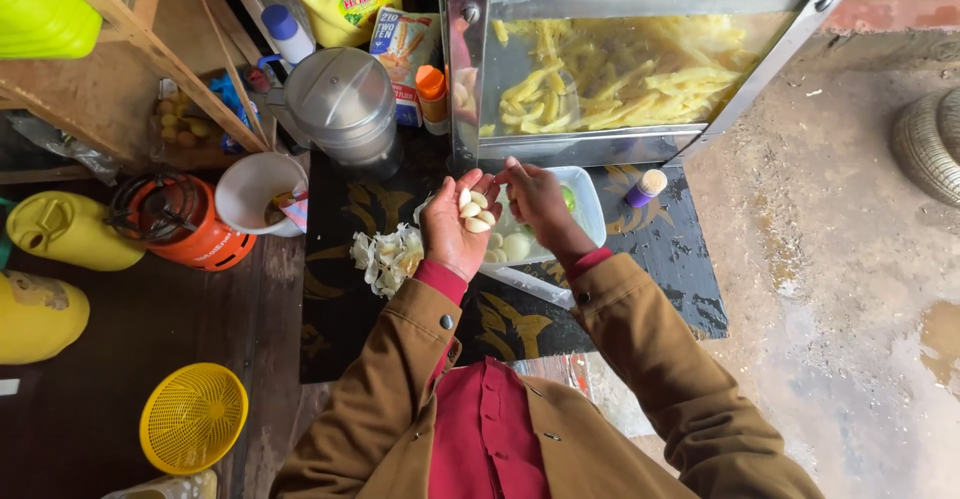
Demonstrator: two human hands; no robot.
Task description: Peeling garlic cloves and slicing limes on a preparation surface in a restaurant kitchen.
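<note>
My left hand (455, 227) is palm up and cupped, holding several peeled garlic cloves (473, 213). My right hand (538, 204) is just to its right, fingers pinched together near the cloves, above a clear plastic container (592, 199) with pale and green pieces inside. A heap of garlic skins (385, 257) lies on the black patterned mat (660, 259) to the left of my left hand. Both arms wear brown jacket sleeves with red cuffs.
A glass and metal display case (620, 69) full of cut potato chips stands behind the container. Left of it are a metal kettle (345, 104), a white bucket (255, 189), an orange gas burner (175, 221), yellow jerrycans (65, 229) and a yellow sieve (192, 417). A small purple bottle (645, 189) stands at right.
</note>
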